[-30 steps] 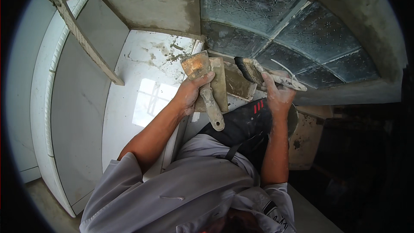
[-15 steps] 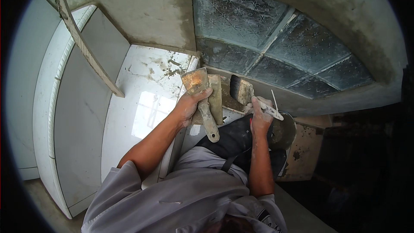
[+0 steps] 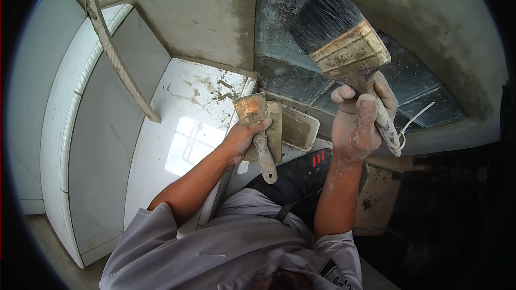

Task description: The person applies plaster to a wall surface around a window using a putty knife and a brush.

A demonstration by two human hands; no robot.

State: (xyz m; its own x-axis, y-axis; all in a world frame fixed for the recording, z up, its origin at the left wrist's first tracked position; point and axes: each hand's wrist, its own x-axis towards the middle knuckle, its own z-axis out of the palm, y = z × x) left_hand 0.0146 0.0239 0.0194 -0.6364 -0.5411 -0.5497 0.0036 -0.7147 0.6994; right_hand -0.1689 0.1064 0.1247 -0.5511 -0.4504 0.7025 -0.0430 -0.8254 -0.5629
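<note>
In my raised right hand (image 3: pixel 357 126) is a wide paintbrush (image 3: pixel 352 56) with dark bristles, a stained ferrule and a white handle with a tie looped through its end. Its bristles point up and left, in front of the window. My left hand (image 3: pixel 239 140) is closed around a putty knife (image 3: pixel 265 157) with a rust-stained blade, and a flat mortar-coloured plate (image 3: pixel 276 129) lies behind it; whether the plate is a second tool I cannot tell. Just right of that plate sits a shallow white-rimmed tray (image 3: pixel 301 129), dirty inside.
A window of patterned glass panes (image 3: pixel 287 75) is set in the plastered wall (image 3: pixel 204 27). White tiled ledge (image 3: pixel 153 150) with mortar crumbs lies left of my hands. A wooden strip (image 3: pixel 115 51) leans across a curved grey panel (image 3: pixel 110 123). A stained board (image 3: pixel 373 196) stands at right.
My right hand has lifted the brush up, closer to the camera, from beside the tray. The tray now shows more fully. My left hand keeps its grip, nearly in place.
</note>
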